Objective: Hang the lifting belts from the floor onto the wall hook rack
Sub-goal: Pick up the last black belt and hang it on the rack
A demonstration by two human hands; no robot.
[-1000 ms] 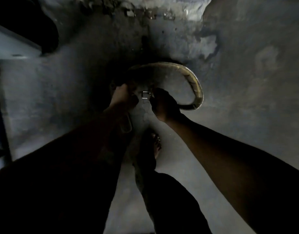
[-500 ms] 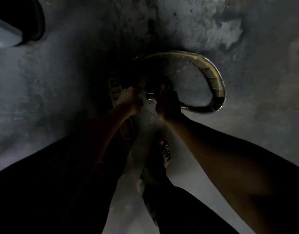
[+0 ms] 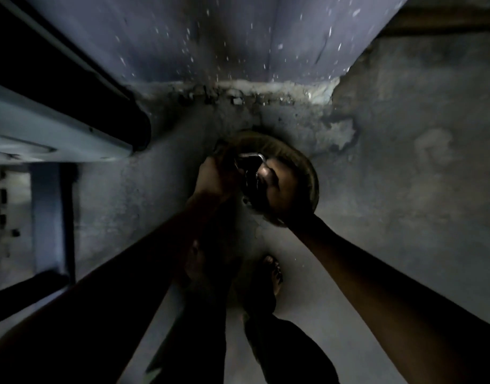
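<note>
A tan lifting belt [image 3: 302, 162] curls in a tight loop off the floor, held in front of me in dim light. My left hand [image 3: 214, 177] grips the belt's left end. My right hand [image 3: 278, 187] is closed on the belt at its right side, close to the metal buckle [image 3: 252, 159], which shows between the two hands. The belt's lower part is hidden behind my right hand and wrist. No hook rack is in view.
A blue-grey wall [image 3: 238, 37] rises beyond a crumbling floor edge [image 3: 266, 92]. A dark bench or machine frame [image 3: 58, 106] juts in from the left. My bare feet [image 3: 271, 275] stand on the concrete floor [image 3: 404, 189] below the hands.
Both hands have lifted the belt off the floor and drawn it into a tighter loop. My head has tilted up, bringing the wall and the left frame into view.
</note>
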